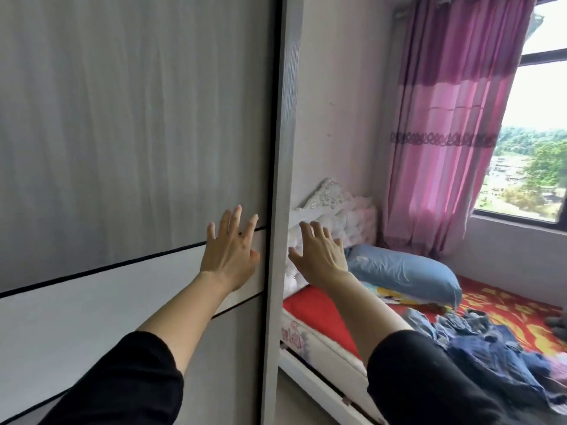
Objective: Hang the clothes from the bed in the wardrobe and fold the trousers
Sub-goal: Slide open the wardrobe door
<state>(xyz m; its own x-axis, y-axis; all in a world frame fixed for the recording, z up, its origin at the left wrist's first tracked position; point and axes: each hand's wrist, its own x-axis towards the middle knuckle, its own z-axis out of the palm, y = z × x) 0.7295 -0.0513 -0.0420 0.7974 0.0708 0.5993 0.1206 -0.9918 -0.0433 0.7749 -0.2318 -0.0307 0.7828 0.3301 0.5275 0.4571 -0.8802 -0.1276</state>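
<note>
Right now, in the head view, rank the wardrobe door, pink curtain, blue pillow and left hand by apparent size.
1. wardrobe door, filling the left half of the view
2. pink curtain
3. blue pillow
4. left hand, somewhat smaller than the blue pillow here; being nearer the camera, it looks enlarged, so that gap is unsure.

Closed wardrobe door (122, 133) blocks left hand (231, 256); open air above bed (337, 329) right of frame post (280, 210)

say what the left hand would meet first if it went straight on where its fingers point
Most likely the wardrobe door, right ahead of the left hand; contact is hard to judge.
</note>
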